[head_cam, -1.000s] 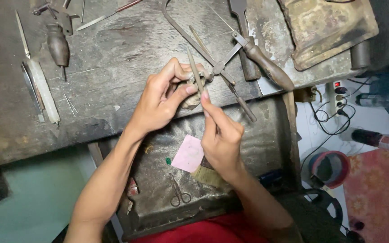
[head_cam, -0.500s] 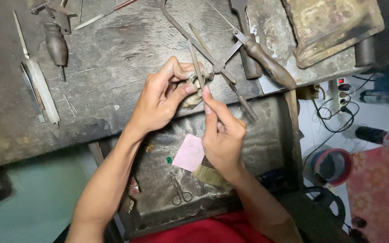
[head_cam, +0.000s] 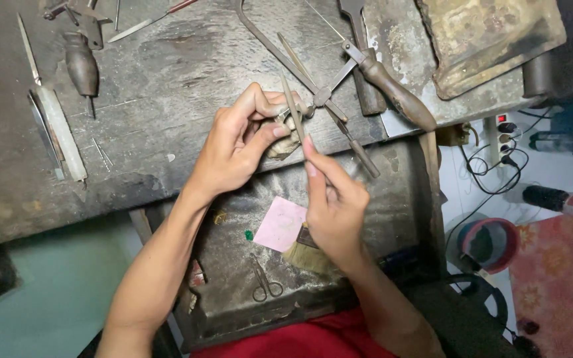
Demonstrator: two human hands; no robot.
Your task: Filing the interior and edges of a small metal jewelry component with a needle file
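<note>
My left hand (head_cam: 241, 144) pinches a small metal piece (head_cam: 282, 117) against a worn wooden peg (head_cam: 285, 144) at the front edge of the grey workbench (head_cam: 167, 119). My right hand (head_cam: 334, 202) grips a thin needle file (head_cam: 292, 101), whose tip slants up and left across the small piece. Both hands meet over the bench edge, above an open drawer tray (head_cam: 233, 265).
A saw frame (head_cam: 280, 50) and a wooden-handled tool (head_cam: 392, 93) lie just behind the hands. A flat file (head_cam: 61, 132) and a bulb-handled graver (head_cam: 82, 66) rest at left. In the tray lie a pink paper (head_cam: 280, 224), small scissors (head_cam: 264, 282) and a brush (head_cam: 306, 255).
The file in my right hand has shifted slightly along the small piece. My left hand keeps its hold in the same place.
</note>
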